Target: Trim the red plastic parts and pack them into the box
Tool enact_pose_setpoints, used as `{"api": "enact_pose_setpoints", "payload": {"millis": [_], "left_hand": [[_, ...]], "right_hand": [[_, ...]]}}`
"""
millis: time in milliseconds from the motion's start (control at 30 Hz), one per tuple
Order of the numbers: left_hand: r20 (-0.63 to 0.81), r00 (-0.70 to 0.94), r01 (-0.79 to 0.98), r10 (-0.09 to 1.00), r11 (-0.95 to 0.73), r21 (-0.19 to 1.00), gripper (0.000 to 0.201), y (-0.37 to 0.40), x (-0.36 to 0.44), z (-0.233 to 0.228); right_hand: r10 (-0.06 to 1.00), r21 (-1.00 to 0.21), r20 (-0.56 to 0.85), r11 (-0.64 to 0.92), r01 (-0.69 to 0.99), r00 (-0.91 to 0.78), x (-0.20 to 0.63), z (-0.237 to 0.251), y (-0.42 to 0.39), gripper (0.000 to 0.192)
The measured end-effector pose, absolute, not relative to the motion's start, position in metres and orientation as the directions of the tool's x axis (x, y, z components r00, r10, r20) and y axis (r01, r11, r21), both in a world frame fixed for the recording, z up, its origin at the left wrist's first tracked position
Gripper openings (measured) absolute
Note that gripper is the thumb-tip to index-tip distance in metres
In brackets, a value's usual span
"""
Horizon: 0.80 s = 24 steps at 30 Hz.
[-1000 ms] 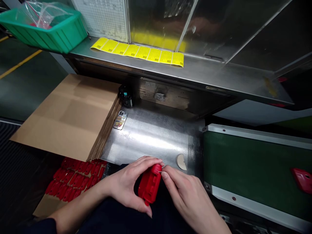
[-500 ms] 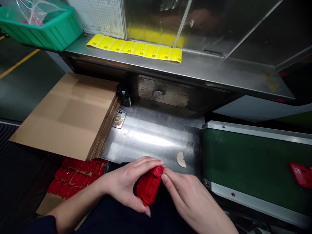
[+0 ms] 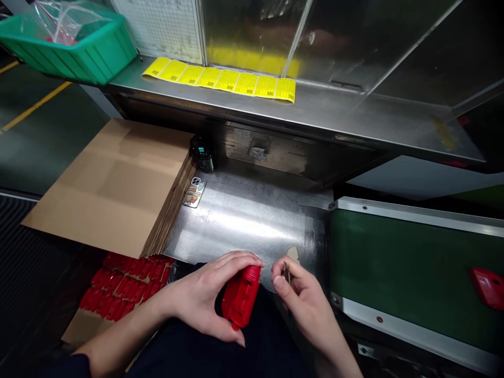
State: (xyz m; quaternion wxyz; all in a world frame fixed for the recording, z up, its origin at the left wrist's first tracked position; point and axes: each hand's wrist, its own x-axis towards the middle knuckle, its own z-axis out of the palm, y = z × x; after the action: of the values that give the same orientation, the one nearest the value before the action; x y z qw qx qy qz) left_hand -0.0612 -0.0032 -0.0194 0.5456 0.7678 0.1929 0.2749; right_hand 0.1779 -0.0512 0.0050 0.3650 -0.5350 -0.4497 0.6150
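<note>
A red plastic part (image 3: 240, 296) is gripped by the left hand (image 3: 208, 299), its fingers (image 3: 240, 258) curled over the top and the thumb pressed underneath, low at the near edge of the steel counter (image 3: 244, 220). Just right of it, apart from the part, the right hand (image 3: 305, 302) is pinched shut on a thin metal tool (image 3: 287, 273) (too small for its kind to be told). A pale half-round piece (image 3: 293, 253) is partly hidden just beyond the right fingers.

Left of the left fingers, below the counter edge, a carton of red parts (image 3: 118, 289) is seen, overhung by a stack of flat cardboard (image 3: 114, 184). Beyond the fingers, a phone case (image 3: 194, 192) is laid on the counter beside the cardboard, with a small dark jar (image 3: 203, 152) behind it. Farther still, a strip of yellow labels (image 3: 224, 81) is spread on a metal shelf (image 3: 334, 113), and a green bin (image 3: 74, 44) is set at its left end. Right of the right fingers, 1 red piece (image 3: 488, 287) is carried on a green conveyor belt (image 3: 401, 268).
</note>
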Motion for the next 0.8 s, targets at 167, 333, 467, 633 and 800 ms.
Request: {"api": "enact_pose_setpoints", "payload": {"millis": [167,333,467,633,800], "left_hand": [[0.224,0.767,0.002,0.602,-0.350,0.937,0.120,-0.004,-0.057,-0.017],[0.229,0.746,0.073,0.625,-0.419,0.905,0.114,-0.005,-0.056,-0.013],[0.244,0.723,0.057,0.646,-0.408,0.911,0.114,-0.008,-0.056,-0.017],[0.207,0.715,0.017,0.667,-0.313,0.950,0.111,-0.008,-0.057,-0.020],[0.170,0.718,0.008,0.675,-0.253,0.968,0.115,-0.009,-0.057,-0.024]], "right_hand": [[0.986,-0.959,-0.148,-0.123,0.256,-0.082,0.165,0.017,-0.060,0.011],[0.999,-0.932,-0.014,0.000,0.364,-0.037,0.157,0.017,-0.062,0.004],[0.992,-0.927,-0.097,-0.061,0.370,-0.078,0.163,0.012,-0.055,0.014],[0.972,-0.935,-0.217,-0.233,0.268,0.089,0.178,-0.010,-0.049,0.045],[0.948,-0.925,-0.274,-0.305,0.226,0.160,0.179,-0.019,-0.046,0.038]]}}
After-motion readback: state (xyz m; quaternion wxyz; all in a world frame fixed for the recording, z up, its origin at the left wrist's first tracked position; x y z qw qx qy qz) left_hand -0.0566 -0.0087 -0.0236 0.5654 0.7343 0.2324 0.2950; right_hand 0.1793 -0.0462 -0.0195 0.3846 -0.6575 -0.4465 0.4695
